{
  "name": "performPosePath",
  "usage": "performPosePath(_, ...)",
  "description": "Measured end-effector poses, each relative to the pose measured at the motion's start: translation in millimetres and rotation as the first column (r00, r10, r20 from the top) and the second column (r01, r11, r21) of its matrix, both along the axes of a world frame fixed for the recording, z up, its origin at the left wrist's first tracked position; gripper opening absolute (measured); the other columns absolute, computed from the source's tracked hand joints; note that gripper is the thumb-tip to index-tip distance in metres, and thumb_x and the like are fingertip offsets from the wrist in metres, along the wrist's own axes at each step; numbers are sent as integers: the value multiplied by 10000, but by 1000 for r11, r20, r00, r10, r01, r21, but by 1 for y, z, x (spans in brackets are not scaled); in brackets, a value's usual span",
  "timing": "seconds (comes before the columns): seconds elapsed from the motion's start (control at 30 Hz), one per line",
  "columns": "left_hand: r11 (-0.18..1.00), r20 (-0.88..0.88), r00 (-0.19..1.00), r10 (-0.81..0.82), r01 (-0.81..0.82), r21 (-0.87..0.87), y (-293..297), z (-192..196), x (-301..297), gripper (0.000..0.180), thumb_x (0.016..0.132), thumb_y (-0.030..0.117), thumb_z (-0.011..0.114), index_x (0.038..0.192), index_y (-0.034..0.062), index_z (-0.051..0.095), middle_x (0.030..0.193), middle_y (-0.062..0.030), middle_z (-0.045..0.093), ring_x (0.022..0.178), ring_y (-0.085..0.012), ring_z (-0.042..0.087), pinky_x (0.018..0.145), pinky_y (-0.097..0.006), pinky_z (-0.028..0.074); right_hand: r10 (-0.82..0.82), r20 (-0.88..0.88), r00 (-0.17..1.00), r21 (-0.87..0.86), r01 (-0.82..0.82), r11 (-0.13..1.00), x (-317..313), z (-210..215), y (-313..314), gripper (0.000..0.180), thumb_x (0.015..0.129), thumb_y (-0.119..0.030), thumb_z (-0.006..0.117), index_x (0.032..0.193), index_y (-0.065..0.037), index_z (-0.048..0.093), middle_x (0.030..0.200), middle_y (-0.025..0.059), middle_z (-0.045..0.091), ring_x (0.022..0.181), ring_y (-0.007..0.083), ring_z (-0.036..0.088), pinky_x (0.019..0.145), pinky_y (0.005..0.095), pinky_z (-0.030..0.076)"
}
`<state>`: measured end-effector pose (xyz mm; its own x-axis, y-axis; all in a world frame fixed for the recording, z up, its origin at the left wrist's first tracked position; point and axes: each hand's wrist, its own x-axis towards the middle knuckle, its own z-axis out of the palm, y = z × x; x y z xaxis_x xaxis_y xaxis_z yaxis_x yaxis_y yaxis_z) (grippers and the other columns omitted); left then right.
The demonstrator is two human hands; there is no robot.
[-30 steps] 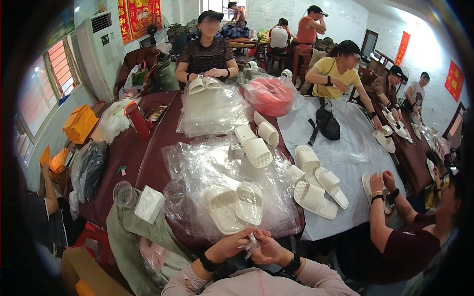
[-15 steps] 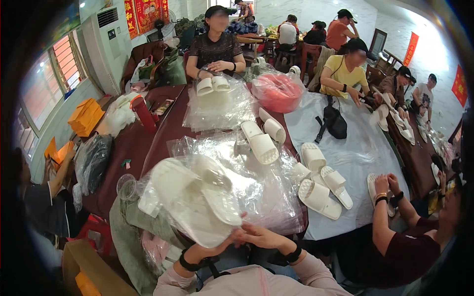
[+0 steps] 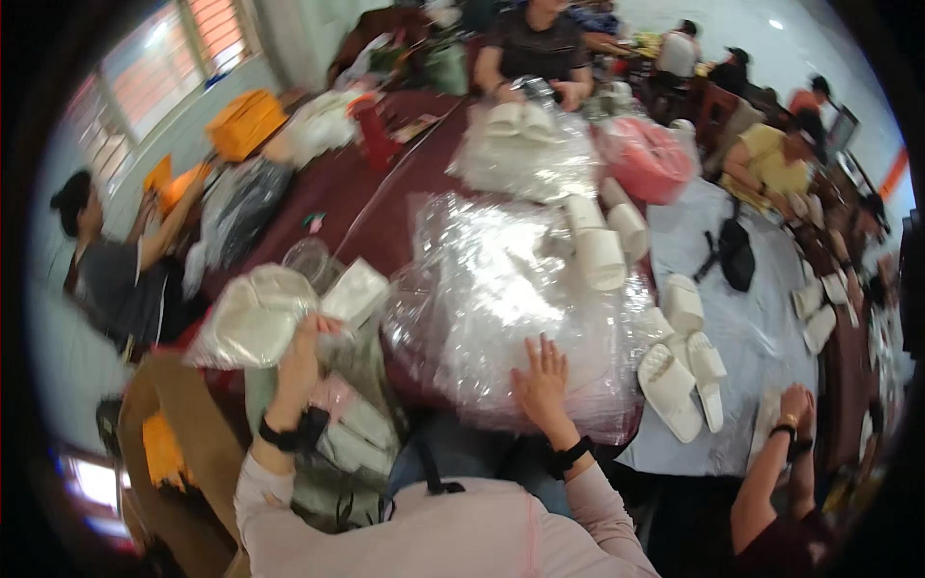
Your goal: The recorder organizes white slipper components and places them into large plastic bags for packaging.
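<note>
My left hand (image 3: 301, 352) is closed on a clear plastic bag with white slippers (image 3: 252, 320) inside, held off to the left beside the table. My right hand (image 3: 541, 383) lies palm down, fingers spread, on a stack of clear plastic bags (image 3: 491, 260) at the near edge of the table. A pair of white slippers (image 3: 595, 246) rests at the stack's far right. Further right, several loose white slippers (image 3: 670, 385) lie on a pale cloth (image 3: 761, 385).
An open cardboard box (image 3: 169, 376) stands at lower left. A clear plastic cup (image 3: 308, 258) and a white block-shaped pack (image 3: 355, 292) are near my left hand. Across the table, a person (image 3: 535, 48) sits behind more bags and slippers. A co-worker's hands (image 3: 795, 409) are at right.
My left hand has carried the bagged slippers from in front of me to the left. My right hand has left it and moved onto the bag stack. The view has turned left.
</note>
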<state>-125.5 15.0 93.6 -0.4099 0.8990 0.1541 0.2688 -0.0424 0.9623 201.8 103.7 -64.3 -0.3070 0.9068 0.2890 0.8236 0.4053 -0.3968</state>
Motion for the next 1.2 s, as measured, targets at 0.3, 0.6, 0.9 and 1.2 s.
performPosePath(0.3,911,-269,874,405,-410,38,-80,-37,-73,374,990,284,383,827,11,581,802,-42,585,804,-155,534,813,-287,411,62,91,994,12,-63,998,-1,-11,3,549,876,-302,527,1369,-118,374,1454,153,282,1339,350,243,1090,507,122)
performPosePath(0.6,911,-394,901,-182,3,-413,-207,-230,-13,371,936,264,485,1242,54,485,1212,-121,523,1111,-234,517,953,-350,406,68,114,991,6,-69,998,0,-11,1,543,894,-304,501,1384,-121,352,1457,149,279,1339,345,240,1095,501,112)
performPosePath(0.9,632,44,958,-284,221,-743,-158,-241,-18,259,776,260,606,932,69,685,869,-169,660,920,-324,589,906,-347,400,62,154,986,2,-63,998,4,-4,-1,539,897,-303,494,1379,-108,354,1443,168,293,1329,361,254,1087,513,143)
performPosePath(1.2,913,591,752,293,-35,-408,-108,-196,-106,279,865,77,550,1141,34,550,1007,-63,619,880,-200,591,772,-349,480,63,155,986,32,-69,997,1,-9,-1,545,873,-280,514,1366,-97,371,1440,162,302,1325,367,256,1088,509,151)
